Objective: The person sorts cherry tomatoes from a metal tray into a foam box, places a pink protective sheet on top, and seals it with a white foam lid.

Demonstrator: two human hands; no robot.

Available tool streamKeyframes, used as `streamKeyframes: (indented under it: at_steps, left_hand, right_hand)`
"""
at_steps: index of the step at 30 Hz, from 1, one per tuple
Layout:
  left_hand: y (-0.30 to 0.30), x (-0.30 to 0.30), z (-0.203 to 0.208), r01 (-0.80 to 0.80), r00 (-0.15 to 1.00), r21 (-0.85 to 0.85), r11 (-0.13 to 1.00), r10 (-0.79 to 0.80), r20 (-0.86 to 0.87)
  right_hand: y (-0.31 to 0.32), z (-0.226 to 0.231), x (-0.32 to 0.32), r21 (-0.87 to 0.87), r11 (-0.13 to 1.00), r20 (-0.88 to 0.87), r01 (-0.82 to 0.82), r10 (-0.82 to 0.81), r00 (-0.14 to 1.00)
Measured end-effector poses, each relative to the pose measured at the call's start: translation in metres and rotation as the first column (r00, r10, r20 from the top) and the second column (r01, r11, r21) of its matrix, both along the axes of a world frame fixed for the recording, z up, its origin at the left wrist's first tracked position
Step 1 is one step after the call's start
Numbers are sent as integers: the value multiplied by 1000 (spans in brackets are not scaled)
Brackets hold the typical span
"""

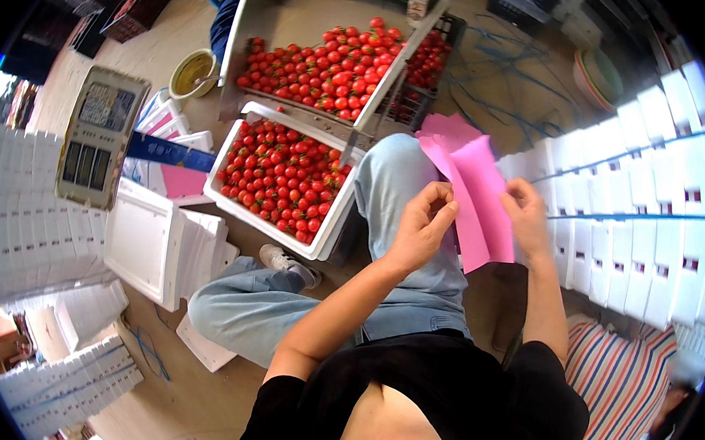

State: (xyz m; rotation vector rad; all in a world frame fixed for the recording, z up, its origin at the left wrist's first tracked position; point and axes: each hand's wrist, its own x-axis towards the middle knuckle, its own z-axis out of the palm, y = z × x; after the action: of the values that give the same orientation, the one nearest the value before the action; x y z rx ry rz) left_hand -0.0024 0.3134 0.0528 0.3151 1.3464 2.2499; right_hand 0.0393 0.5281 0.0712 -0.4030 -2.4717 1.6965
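A pink paper sheet [480, 204], creased and bent upright along its length, is stretched between my two hands over my right thigh. My left hand [424, 229] is closed in a pinch at the sheet's left edge. At the opposite edge, my right hand [526, 216] has its fingers curled against the paper, slightly smeared by motion. Further pink paper [445, 128] shows behind the sheet, by my knee. Left of my knee, a white foam box [317, 254] full of small red tomatoes [278, 174] stands against a larger metal-edged tray [289, 19].
More tomatoes [338, 68] lie in that tray. A scale display [97, 137] and stacked white boxes [142, 242] stand left. Rows of strapped white boxes [639, 215] line the right, near a person in a striped top [615, 385]. Blue straps [501, 75] litter the floor.
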Motion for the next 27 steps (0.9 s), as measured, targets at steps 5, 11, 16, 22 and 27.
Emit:
streamKeyframes:
  at_steps: [5,11,16,22,27]
  left_hand:
    - [-67,-5,45,-58,980,259,964,5,199]
    - [-196,6,94,-145,983,122,982,129,130]
    - [-272,43,88,-389,920,238,890,361,153]
    - [-351,43,65,-498,864,31,867,493,106]
    - [-402,-74,38,-150,980,-483,863,193,41]
  right_hand:
    - [63,-63,22,682,730,112,-37,-54,992]
    - [-69,26,-33,-425,847,-131,-320,292,947]
    - [-210,-24,-26,-965,-5,-184,-263,725,663]
    - [-290,-64,-15,-970,127,-48,-208,739,672]
    - [-284,-85,-70,-889,457,154,-40,380,912]
